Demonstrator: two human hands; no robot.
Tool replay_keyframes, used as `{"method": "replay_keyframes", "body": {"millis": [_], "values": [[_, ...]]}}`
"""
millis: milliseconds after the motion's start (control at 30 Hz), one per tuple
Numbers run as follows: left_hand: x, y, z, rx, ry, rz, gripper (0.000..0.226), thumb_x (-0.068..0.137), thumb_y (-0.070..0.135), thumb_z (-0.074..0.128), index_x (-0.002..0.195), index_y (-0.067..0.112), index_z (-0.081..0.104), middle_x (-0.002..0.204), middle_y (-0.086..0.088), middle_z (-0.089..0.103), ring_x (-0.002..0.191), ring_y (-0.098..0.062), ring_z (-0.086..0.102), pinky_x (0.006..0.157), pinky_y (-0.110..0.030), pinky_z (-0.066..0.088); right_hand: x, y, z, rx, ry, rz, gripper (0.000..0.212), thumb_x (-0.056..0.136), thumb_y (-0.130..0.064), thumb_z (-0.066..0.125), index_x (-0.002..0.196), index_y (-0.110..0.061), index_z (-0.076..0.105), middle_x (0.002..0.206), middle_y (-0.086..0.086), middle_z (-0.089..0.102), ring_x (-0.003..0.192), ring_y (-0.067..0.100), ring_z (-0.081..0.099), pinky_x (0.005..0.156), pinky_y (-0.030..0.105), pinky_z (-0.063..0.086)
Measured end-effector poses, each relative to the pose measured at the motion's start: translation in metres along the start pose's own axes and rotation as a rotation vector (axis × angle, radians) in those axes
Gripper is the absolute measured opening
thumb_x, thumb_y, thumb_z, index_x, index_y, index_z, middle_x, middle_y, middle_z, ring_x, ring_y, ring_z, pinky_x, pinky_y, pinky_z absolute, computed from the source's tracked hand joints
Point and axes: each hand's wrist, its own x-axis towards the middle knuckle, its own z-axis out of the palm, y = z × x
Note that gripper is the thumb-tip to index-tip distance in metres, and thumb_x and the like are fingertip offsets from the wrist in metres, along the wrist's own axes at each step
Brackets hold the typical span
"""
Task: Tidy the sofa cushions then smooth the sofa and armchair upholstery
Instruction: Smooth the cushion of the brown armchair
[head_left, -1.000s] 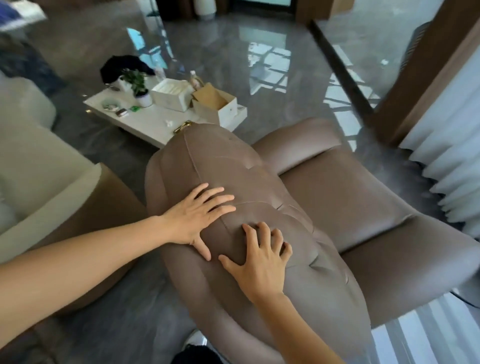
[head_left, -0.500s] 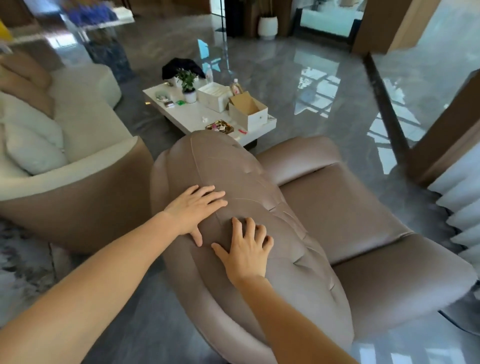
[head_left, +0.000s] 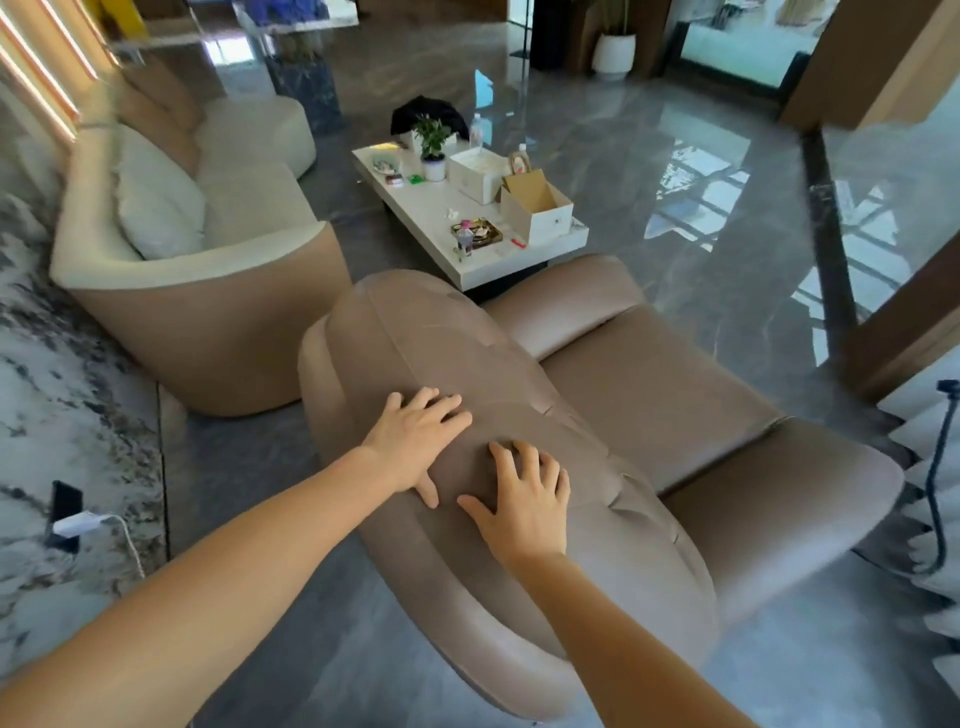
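A taupe leather armchair (head_left: 649, 395) fills the middle of the view, seen from behind its tufted backrest. My left hand (head_left: 415, 441) lies flat on top of the backrest, fingers spread. My right hand (head_left: 524, 499) lies flat beside it, a little nearer to me, fingers apart too. Neither hand holds anything. To the left stands a cream and tan sofa (head_left: 208, 312) with a white cushion (head_left: 156, 197) leaning against its back and tan cushions (head_left: 161, 109) further along.
A white coffee table (head_left: 441, 223) stands beyond the armchair with an open cardboard box (head_left: 535, 202), a white box, a small potted plant (head_left: 434, 140) and small items. The grey floor is glossy. White curtains and a dark cable (head_left: 940, 467) are at right. A marble wall is at left.
The view has tilted up and pulled back, showing more of the sofa and room. Both hands stay flat on the backrest, slid slightly toward me.
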Motion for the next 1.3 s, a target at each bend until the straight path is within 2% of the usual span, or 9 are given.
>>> {"method": "replay_keyframes", "body": {"millis": [233,333,433,533,600,733,867,967,1300], "values": [[-0.022,0.120,-0.018,-0.002,0.023,-0.090,0.114,0.041,0.074,0.078,0.135,0.026,0.033,0.148,-0.001,0.034,0.125,-0.032,0.033,0.092,-0.050,0.034,-0.058,0.106,-0.043,0.023,-0.060,-0.153,0.069,0.079,-0.067,0.055,0.136,-0.029,0.042,0.143,0.003,0.041,0.131,0.034,0.033,0.112,0.054,0.024],[-0.021,0.175,-0.025,-0.034,0.040,-0.131,0.119,0.044,0.077,0.074,0.141,0.026,0.028,0.153,-0.003,0.029,0.126,-0.033,0.032,0.092,-0.049,0.033,-0.075,0.157,-0.065,0.033,-0.141,-0.179,0.073,0.082,-0.067,0.052,0.143,-0.033,0.032,0.151,0.000,0.033,0.141,0.033,0.020,0.116,0.055,0.016],[-0.018,0.218,-0.037,-0.101,0.053,-0.109,0.122,0.050,0.084,0.064,0.149,0.028,0.019,0.158,-0.003,0.020,0.130,-0.032,0.028,0.097,-0.048,0.030,-0.084,0.205,-0.096,0.084,-0.244,-0.159,0.077,0.080,-0.059,0.060,0.146,-0.037,0.027,0.156,-0.003,0.026,0.147,0.028,0.012,0.118,0.056,0.012],[-0.011,0.238,-0.054,-0.186,0.102,-0.029,0.106,0.061,0.085,0.053,0.149,0.034,0.021,0.158,0.001,0.019,0.134,-0.029,0.023,0.103,-0.047,0.027,-0.079,0.243,-0.136,0.098,-0.349,-0.108,0.080,0.074,-0.054,0.070,0.143,-0.037,0.032,0.150,-0.004,0.031,0.143,0.025,0.020,0.115,0.053,0.020],[-0.009,0.241,-0.058,-0.208,0.118,-0.041,0.104,0.063,0.085,0.048,0.149,0.035,0.020,0.160,0.002,0.016,0.140,-0.028,0.017,0.108,-0.048,0.023,-0.074,0.261,-0.159,0.128,-0.384,-0.052,0.076,0.075,-0.058,0.068,0.141,-0.037,0.036,0.147,-0.005,0.035,0.138,0.024,0.028,0.112,0.049,0.026],[-0.008,0.244,-0.055,-0.222,0.087,-0.058,0.108,0.063,0.088,0.043,0.152,0.040,0.004,0.164,0.003,0.003,0.148,-0.027,0.003,0.113,-0.052,0.015,-0.072,0.269,-0.177,0.111,-0.357,-0.060,0.078,0.077,-0.071,0.057,0.144,-0.040,0.032,0.153,-0.004,0.033,0.140,0.024,0.027,0.113,0.051,0.024],[-0.006,0.256,-0.052,-0.258,0.053,-0.077,0.111,0.064,0.088,0.045,0.150,0.043,-0.009,0.164,0.004,-0.005,0.149,-0.030,-0.002,0.114,-0.054,0.012,-0.083,0.258,-0.166,0.039,-0.351,-0.133,0.085,0.076,-0.071,0.057,0.148,-0.041,0.023,0.161,-0.003,0.017,0.148,0.027,0.005,0.115,0.063,0.004],[-0.005,0.269,-0.052,-0.265,0.051,-0.070,0.108,0.067,0.086,0.046,0.150,0.042,-0.008,0.164,0.001,-0.002,0.148,-0.032,0.002,0.113,-0.054,0.013,-0.085,0.256,-0.161,0.024,-0.331,-0.132,0.088,0.076,-0.066,0.061,0.149,-0.041,0.019,0.162,-0.003,0.012,0.148,0.030,-0.001,0.113,0.066,-0.003],[-0.011,0.296,-0.049,-0.288,-0.007,-0.055,0.106,0.072,0.086,0.039,0.154,0.031,-0.002,0.164,-0.002,0.000,0.146,-0.031,0.008,0.113,-0.050,0.016,-0.084,0.260,-0.159,-0.057,-0.402,-0.174,0.099,0.066,-0.060,0.074,0.148,-0.041,0.022,0.162,-0.001,0.014,0.147,0.033,-0.003,0.110,0.070,-0.006]]}}
